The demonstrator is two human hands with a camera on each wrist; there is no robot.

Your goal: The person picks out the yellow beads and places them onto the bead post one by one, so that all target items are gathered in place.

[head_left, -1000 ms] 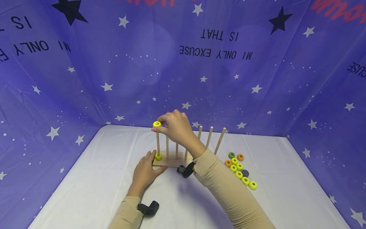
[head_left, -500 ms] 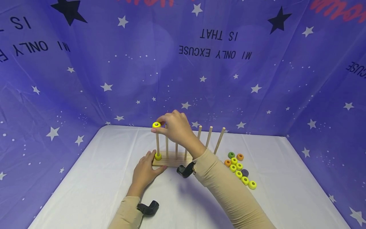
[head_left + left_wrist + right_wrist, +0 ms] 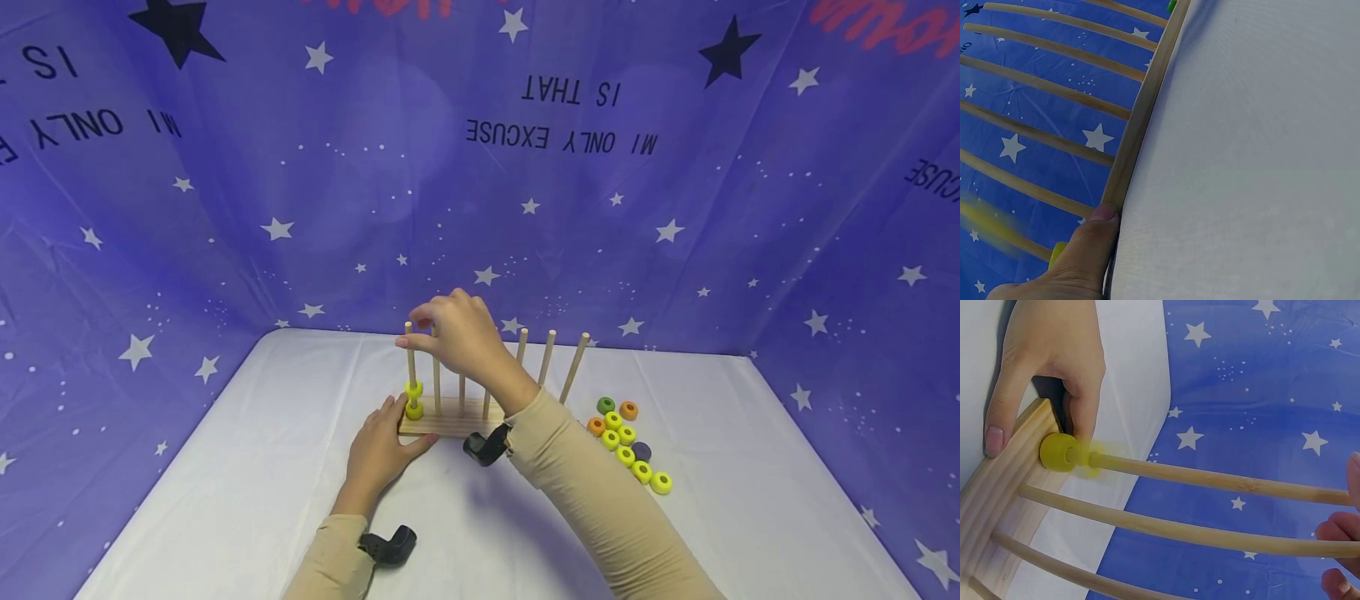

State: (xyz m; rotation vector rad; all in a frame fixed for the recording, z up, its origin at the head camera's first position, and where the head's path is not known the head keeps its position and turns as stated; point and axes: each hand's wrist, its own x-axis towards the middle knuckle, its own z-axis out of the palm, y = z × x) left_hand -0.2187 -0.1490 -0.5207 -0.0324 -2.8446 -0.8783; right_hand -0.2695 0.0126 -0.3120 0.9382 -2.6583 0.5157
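Observation:
A wooden peg board (image 3: 442,427) with a row of upright pegs stands on the white table. My left hand (image 3: 378,450) grips its left end, thumb along the front edge and fingers behind. At the foot of the leftmost peg (image 3: 410,354) sits a yellow bead (image 3: 1058,452). Just above it on that peg is a second yellow bead (image 3: 414,389), blurred in both wrist views. My right hand (image 3: 465,337) is up at the peg's top, thumb and forefinger parted, holding nothing. Its forearm hides part of the board's right side.
Right of the board lie loose beads: several yellow ones (image 3: 626,456), a green one (image 3: 606,405), two orange ones (image 3: 629,410) and a dark round piece (image 3: 641,452). Black wrist cameras (image 3: 487,446) stick out from both sleeves. A blue starry cloth (image 3: 480,208) surrounds the table.
The second yellow bead, earlier pinched at the top of the leftmost peg, has been let go and has dropped almost to the first one. Both hands have stayed about where they were.

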